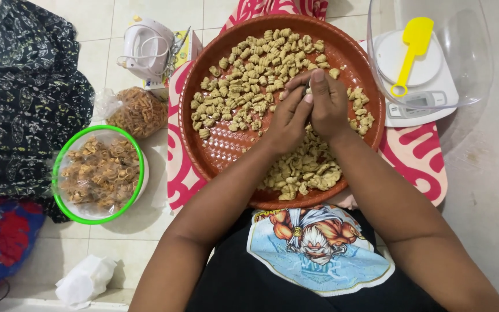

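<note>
A big round brown tray [215,150] lies on the floor in front of me, covered with several small ridged, shell-shaped pieces of pale dough [249,69]. Both hands meet over the tray's middle. My left hand [287,121] and my right hand [327,104] press together around a small piece of dough, fingertips touching at the top. Most of that piece is hidden between the fingers. A heap of shaped pieces [304,170] lies under my wrists at the near rim.
A green-rimmed bowl [64,150] lined with a plastic bag of fried snacks sits at the left, with another bagged lot [137,110] behind it. A white hand mixer [145,49] stands farther back. At the right, a clear bowl [463,69] rests on a white scale [428,104] with a yellow spatula [411,49].
</note>
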